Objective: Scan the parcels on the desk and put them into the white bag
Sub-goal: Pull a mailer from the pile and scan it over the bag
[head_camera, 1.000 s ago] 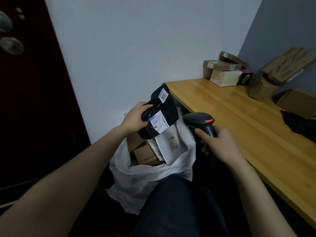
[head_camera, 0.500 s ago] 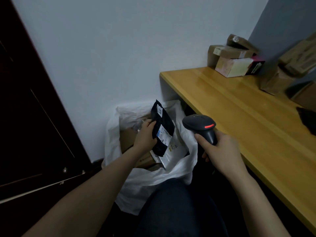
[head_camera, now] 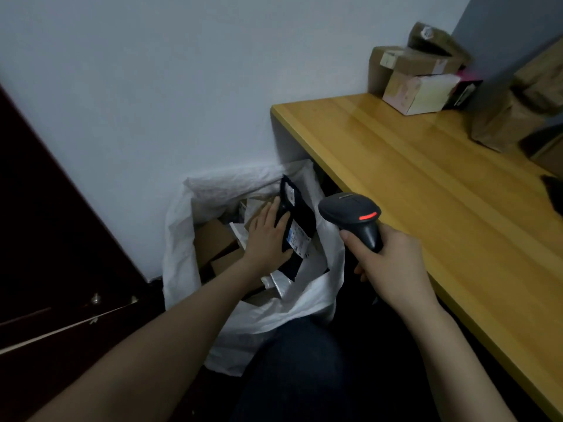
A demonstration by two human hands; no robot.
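A person's knee (head_camera: pixel 298 370) in dark trousers fills the foreground, with both bare forearms reaching forward. The right hand (head_camera: pixel 393 263) has its grip wrapped round the handle of a black scanner (head_camera: pixel 350 211), whose red light glows and whose head points left, toward the bag. Just beside it, the left hand (head_camera: pixel 265 236) holds a black parcel (head_camera: pixel 301 220) by its left edge, the grip closed on the wrapper. The parcel stands tilted inside the mouth of the white bag (head_camera: pixel 179 239), its printed label facing up. The bag sits on the floor between the wall and the end of the worktop (head_camera: pixel 426 193). It carries brown cardboard boxes (head_camera: pixel 216 239) and a pale mailer (head_camera: pixel 283 281) beneath the black parcel. Further back, at the corner of the wooden worktop, a pile of small boxes (head_camera: pixel 420 86) rests against the wall, with blurred brown paper parcels (head_camera: pixel 502 123) to its right. A dark door (head_camera: pixel 45 239) stands at far left.
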